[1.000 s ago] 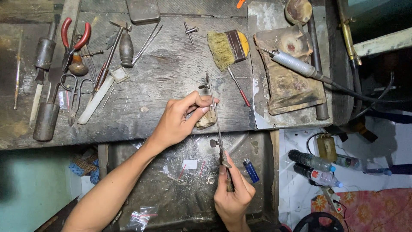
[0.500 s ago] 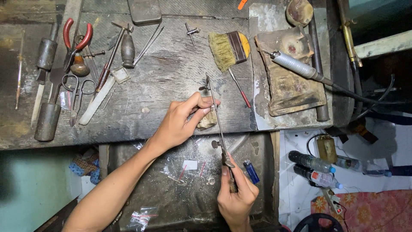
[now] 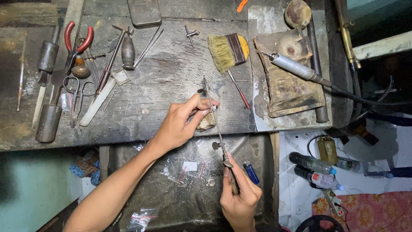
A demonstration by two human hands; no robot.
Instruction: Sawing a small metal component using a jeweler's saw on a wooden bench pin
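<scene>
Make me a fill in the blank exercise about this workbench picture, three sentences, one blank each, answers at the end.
1. The right hand grips the handle of a thin ____ frame.
2. The left hand pinches something small against the wooden peg at the ____ edge of the bench.
3. The pliers at the bench's left end have ____ handles.

Missing words: saw; front; red

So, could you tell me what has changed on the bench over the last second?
Very little: the right hand keeps its grip on the saw frame, which sits slightly nearer the person. The left hand still pinches something small at the bench pin. The brush and pliers stay put.
</scene>
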